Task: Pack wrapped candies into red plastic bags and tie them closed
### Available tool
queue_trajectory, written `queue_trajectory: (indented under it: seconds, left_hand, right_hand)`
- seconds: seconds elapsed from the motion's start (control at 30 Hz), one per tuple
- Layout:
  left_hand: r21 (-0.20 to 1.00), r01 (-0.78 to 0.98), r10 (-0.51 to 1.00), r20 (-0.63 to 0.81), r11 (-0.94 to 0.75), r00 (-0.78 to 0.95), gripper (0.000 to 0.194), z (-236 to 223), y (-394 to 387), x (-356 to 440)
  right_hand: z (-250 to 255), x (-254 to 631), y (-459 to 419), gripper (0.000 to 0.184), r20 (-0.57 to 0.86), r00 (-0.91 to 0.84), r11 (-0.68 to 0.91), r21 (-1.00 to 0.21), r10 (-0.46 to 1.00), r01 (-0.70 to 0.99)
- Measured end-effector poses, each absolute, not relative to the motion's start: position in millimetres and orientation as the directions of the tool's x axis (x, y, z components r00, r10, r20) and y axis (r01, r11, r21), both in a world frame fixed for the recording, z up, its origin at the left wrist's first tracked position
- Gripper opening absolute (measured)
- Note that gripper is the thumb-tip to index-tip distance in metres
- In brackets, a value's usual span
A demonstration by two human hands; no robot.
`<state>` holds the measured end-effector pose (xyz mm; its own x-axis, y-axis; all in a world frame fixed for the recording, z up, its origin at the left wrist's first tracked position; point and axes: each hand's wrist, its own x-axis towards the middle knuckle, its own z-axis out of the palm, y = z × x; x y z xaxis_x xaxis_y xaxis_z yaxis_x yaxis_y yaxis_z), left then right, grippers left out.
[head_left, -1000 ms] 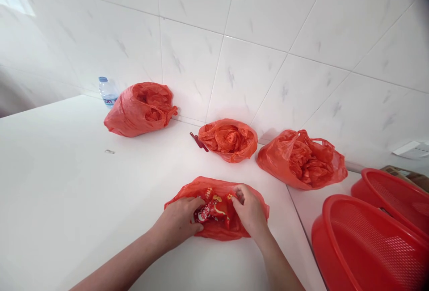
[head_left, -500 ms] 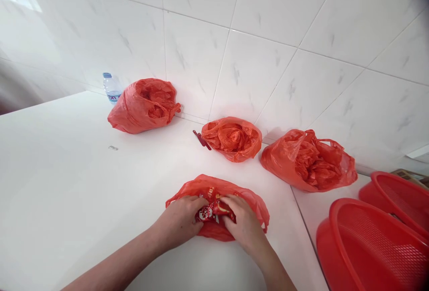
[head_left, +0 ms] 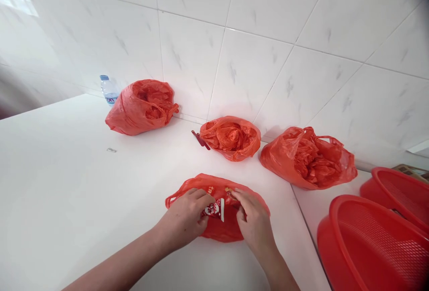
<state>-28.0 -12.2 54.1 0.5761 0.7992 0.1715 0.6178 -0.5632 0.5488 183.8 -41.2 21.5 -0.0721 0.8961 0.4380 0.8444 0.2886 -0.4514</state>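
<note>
**Two hands at a red bag on a white counter**

A flat red plastic bag (head_left: 217,230) lies near the front edge of the white counter (head_left: 67,192), a little right of the middle. Both hands rest on top of it. The left hand (head_left: 186,217) is curled, its fingers closed on a small red-and-white packet (head_left: 213,209) that sits at the middle of the bag. The right hand (head_left: 253,219) is just beside it to the right, fingers bent and narrow, pinching the bag's plastic next to the packet; whether it also touches the packet cannot be told.

Farther back, along the tiled wall (head_left: 234,36), three more red bags stand bunched and open-topped: a left bag (head_left: 140,107), a middle bag (head_left: 231,138) and a right bag (head_left: 308,159). A small water bottle (head_left: 107,90) stands just left of the left bag, partly behind it. A thin dark red clip (head_left: 200,140) lies touching the middle bag's left side. At the near right are two red mesh baskets (head_left: 375,246), one behind the other.
</note>
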Motion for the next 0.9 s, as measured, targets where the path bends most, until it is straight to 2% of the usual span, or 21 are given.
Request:
queue_trajectory:
  seconds: [0.07,0.17,0.3,0.37,0.47,0.53,0.6,0.67,0.77,0.83,0.9]
  left_hand:
    - [0.515,0.618,0.778,0.173,-0.594,0.604,0.043,50.7,-7.9,-21.6]
    - [0.507,0.61,0.769,0.191,-0.609,0.61,0.046,45.8,-2.3,-15.4]
    - [0.617,0.606,0.845,0.201,-0.502,0.496,0.042,44.4,3.7,-15.9]
    - [0.746,0.554,0.899,0.135,-0.369,0.416,0.037,46.4,6.7,-17.6]
    - [0.954,0.293,0.907,-0.07,-0.061,0.415,0.032,53.6,10.6,-19.1]
    - [0.985,0.11,0.848,-0.172,0.134,0.502,0.028,60.1,12.3,-19.0]
    - [0.966,0.0,0.79,-0.213,0.26,0.575,0.026,64.7,13.7,-18.5]
    - [0.934,-0.071,0.757,-0.236,0.349,0.609,0.024,65.1,15.4,-18.1]
    - [0.89,-0.134,0.757,-0.283,0.436,0.589,0.025,57.6,18.1,-19.1]
    - [0.899,-0.162,0.797,-0.263,0.407,0.544,0.028,50.1,19.4,-21.3]
    - [0.938,-0.173,0.83,-0.169,0.302,0.532,0.032,42.7,20.0,-24.2]
  right_hand:
    - [17.2,186.1,-40.1,0.057,0.418,-0.057,0.264,-0.457,0.907,0.849]
    - [14.1,188.5,-39.4,0.054,0.428,-0.023,0.249,-0.481,0.904,0.841]
    - [14.6,185.9,-39.0,0.042,0.493,-0.007,0.283,-0.487,0.87,0.826]
    - [15.4,181.1,-38.8,0.039,0.537,-0.017,0.315,-0.47,0.844,0.824]
    - [16.9,171.8,-39.4,0.041,0.579,-0.04,0.354,-0.441,0.815,0.825]
    - [18.8,166.1,-40.4,0.046,0.595,-0.035,0.363,-0.443,0.803,0.82]
    - [21.8,161.4,-41.8,0.048,0.586,-0.011,0.362,-0.485,0.81,0.796]
    - [26.0,156.5,-43.2,0.044,0.519,0.051,0.317,-0.593,0.853,0.74]
    - [33.7,146.0,-44.4,0.043,0.302,0.221,0.126,-0.807,0.927,0.577]
    - [38.1,136.8,-44.0,0.046,0.171,0.3,0.015,-0.888,0.938,0.46]
    - [40.0,127.4,-42.7,0.038,0.091,0.308,-0.042,-0.916,0.947,0.399]
